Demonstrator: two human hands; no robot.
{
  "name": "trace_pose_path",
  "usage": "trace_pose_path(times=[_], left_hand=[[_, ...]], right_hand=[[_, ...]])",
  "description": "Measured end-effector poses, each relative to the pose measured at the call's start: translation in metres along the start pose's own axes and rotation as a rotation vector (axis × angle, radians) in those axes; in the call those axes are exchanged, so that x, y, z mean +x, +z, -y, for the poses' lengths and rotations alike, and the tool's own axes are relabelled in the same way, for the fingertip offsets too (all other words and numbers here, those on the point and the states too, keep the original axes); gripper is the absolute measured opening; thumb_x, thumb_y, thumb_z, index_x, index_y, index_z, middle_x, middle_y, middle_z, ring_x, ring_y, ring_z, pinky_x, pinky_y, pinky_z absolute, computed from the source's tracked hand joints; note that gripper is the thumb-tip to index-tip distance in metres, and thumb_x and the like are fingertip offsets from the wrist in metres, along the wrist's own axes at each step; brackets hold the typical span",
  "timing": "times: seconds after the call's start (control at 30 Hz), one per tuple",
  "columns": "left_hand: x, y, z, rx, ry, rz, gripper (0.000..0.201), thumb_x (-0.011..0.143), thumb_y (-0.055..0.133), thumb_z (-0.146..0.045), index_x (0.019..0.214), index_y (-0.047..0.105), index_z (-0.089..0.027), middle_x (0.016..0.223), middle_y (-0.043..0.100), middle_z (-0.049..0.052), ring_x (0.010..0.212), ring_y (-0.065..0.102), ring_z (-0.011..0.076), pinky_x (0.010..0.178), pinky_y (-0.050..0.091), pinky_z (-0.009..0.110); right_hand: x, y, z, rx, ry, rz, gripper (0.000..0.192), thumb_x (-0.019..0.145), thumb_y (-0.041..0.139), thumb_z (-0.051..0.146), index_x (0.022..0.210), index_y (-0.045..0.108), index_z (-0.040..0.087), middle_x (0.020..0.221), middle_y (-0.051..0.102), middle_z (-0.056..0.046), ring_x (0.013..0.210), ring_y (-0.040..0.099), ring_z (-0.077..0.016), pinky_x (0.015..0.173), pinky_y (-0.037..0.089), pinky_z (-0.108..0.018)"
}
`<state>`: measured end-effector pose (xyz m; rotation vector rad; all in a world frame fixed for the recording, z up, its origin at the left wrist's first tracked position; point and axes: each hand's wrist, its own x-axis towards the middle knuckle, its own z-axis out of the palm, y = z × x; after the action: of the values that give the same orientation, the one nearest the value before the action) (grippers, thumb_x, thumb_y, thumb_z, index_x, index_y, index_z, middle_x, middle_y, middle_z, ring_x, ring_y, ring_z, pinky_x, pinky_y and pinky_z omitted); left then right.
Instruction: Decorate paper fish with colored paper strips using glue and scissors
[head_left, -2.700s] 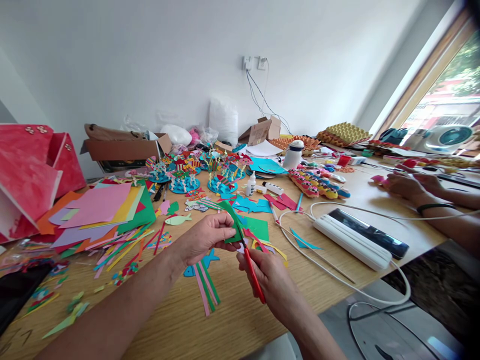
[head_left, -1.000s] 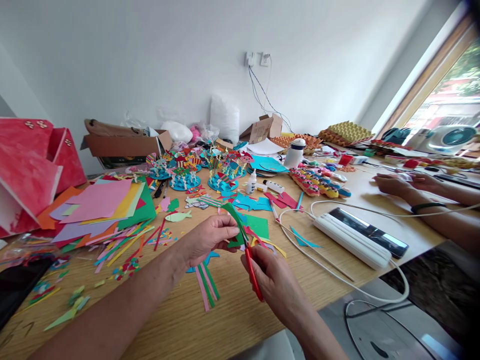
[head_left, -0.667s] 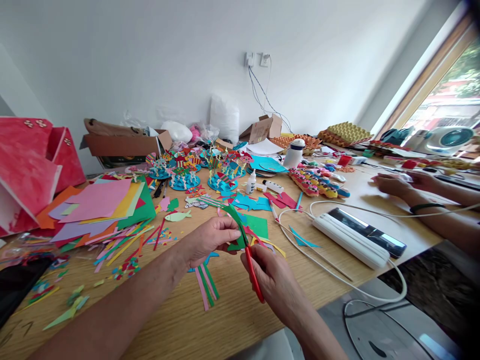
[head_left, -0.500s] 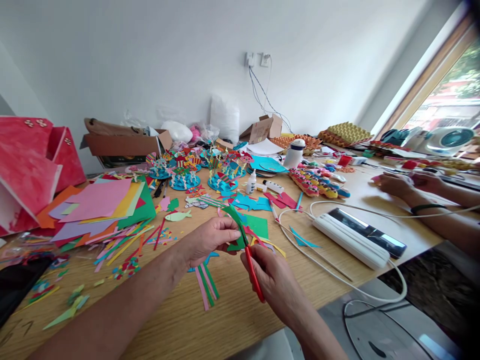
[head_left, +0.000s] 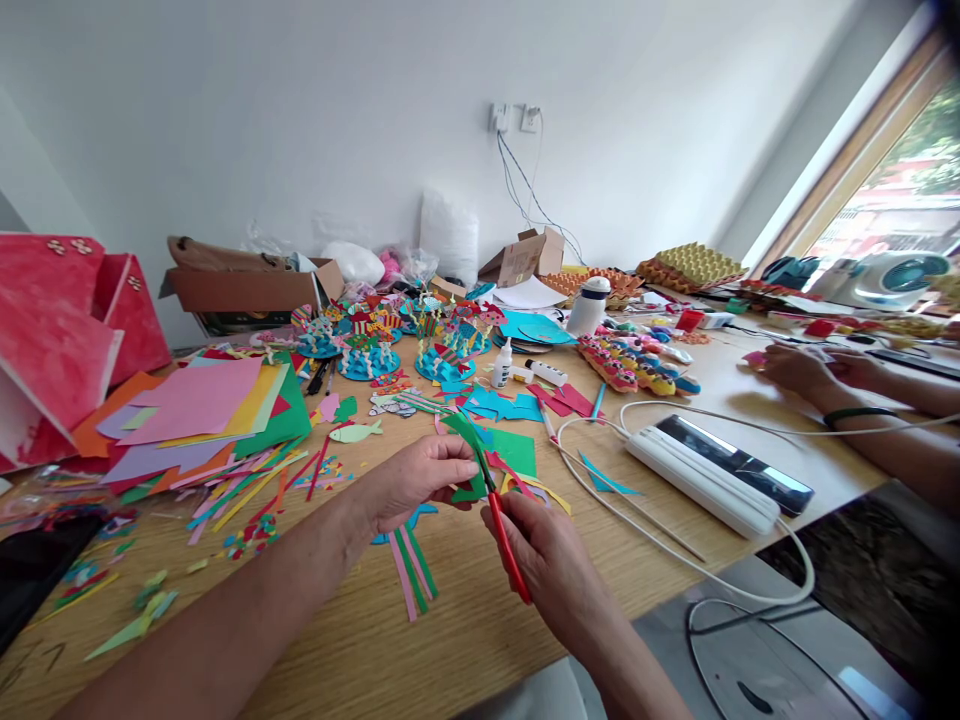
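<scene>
Between thumb and fingers, my left hand (head_left: 431,478) pinches a piece of green paper (head_left: 466,432). My right hand (head_left: 541,540) is wrapped round the red handles of a pair of scissors (head_left: 513,552), whose dark blades point up and away along the green paper. Under and beside my left wrist lie pink and green paper strips (head_left: 413,572) and a bit of blue paper (head_left: 424,512). A flat sheet of green paper (head_left: 516,452) rests on the table just beyond the scissors. A pale green paper fish (head_left: 356,432) lies left of my left hand.
Stacked coloured paper (head_left: 202,400) lies to the left. Blue-based paper fish models (head_left: 367,362) stand at the back, near a glue bottle (head_left: 502,365). On the right are a white power strip (head_left: 701,480) with a looping cable and another person's hands (head_left: 795,368).
The free part of the green paper has shifted slightly left at the blades. Both my hands stay almost in place. The other person's hands have moved slightly.
</scene>
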<state>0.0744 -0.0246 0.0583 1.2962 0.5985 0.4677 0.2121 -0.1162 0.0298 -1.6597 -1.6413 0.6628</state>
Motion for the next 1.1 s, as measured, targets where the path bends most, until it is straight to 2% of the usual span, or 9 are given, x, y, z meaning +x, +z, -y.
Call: trace_pose_path(times=[0.17,0.33,0.9,1.1], left_hand=[[0.0012,-0.0050,0.0027,-0.009,0.056,-0.073,0.023,0.073,0.057,-0.036,0.076,0.053,-0.014,0.075,0.055,0.002,0.067,0.054,0.0105,0.063,0.043,0.024],[0.0016,-0.0046,0.0022,-0.016,0.133,-0.154,0.019,0.074,0.057,-0.032,0.073,0.050,-0.014,0.071,0.053,0.000,0.064,0.052,0.0086,0.062,0.043,0.023],[0.0049,-0.0010,0.0064,-0.161,0.112,-0.198,0.021,0.065,0.066,-0.028,0.075,0.056,-0.013,0.068,0.055,0.001,0.063,0.052,0.0096,0.060,0.044,0.023],[0.0044,-0.0002,0.0073,-0.174,0.094,-0.179,0.019,0.068,0.064,-0.027,0.076,0.055,-0.012,0.069,0.056,0.001,0.062,0.053,0.0096,0.060,0.044,0.023]], right_hand=[[-0.0006,0.0002,0.0006,-0.003,0.008,0.000,0.032,0.083,0.035,0.039,0.059,0.042,0.019,0.051,0.035,0.006,0.048,0.030,-0.0085,0.044,0.023,-0.020],[-0.0004,0.0006,0.0015,-0.012,0.022,0.015,0.032,0.083,0.035,0.038,0.058,0.042,0.019,0.049,0.035,0.005,0.046,0.032,-0.0086,0.043,0.023,-0.020],[-0.0012,0.0067,-0.0034,0.056,0.057,0.001,0.033,0.082,0.036,0.041,0.060,0.044,0.019,0.050,0.036,0.005,0.046,0.035,-0.0084,0.042,0.026,-0.019],[-0.0026,0.0054,0.0008,0.074,0.054,0.019,0.033,0.083,0.035,0.040,0.060,0.043,0.019,0.051,0.039,0.005,0.047,0.037,-0.0084,0.043,0.027,-0.019]])
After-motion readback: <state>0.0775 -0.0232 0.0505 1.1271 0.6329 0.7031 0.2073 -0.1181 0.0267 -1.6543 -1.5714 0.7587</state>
